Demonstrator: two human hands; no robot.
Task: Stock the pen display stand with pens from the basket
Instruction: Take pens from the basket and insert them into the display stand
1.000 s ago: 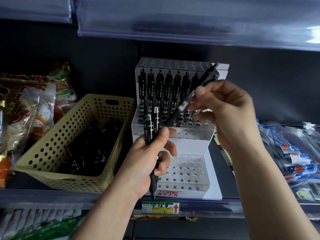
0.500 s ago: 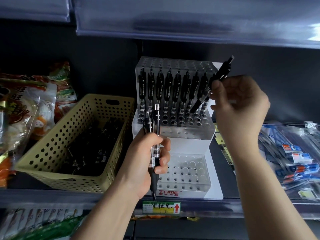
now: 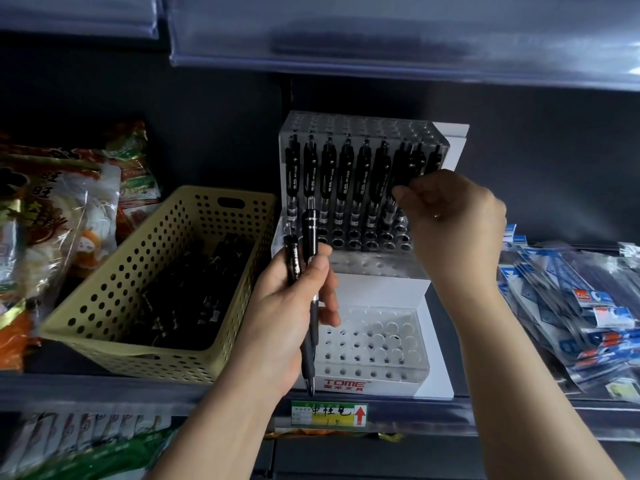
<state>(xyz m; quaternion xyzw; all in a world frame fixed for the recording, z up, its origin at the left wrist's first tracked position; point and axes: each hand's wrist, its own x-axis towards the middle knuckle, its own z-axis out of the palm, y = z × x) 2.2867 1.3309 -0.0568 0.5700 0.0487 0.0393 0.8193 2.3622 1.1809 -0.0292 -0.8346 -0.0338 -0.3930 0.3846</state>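
Note:
The white and clear pen display stand [image 3: 377, 285] sits at the shelf's middle, its upper tier holding a row of several black pens [image 3: 346, 174]. My right hand [image 3: 453, 220] pinches one black pen [image 3: 403, 171] at the right end of that row, upright in the upper tier. My left hand [image 3: 294, 306] grips two black pens [image 3: 309, 237] upright in front of the stand. The lower tier [image 3: 374, 337] has open holes. The yellow perforated basket [image 3: 114, 299] stands left of the stand with more black pens [image 3: 194, 299] inside.
Snack bags [image 3: 59, 209] crowd the shelf left of the basket. Blue packaged stationery [image 3: 571, 306] lies to the right of the stand. A price label [image 3: 329, 414] is on the shelf's front rail. Another shelf hangs overhead.
My right hand has brought its pen from a slant in front of the stand to upright at the right end of the upper row. The left hand has risen slightly with its pens.

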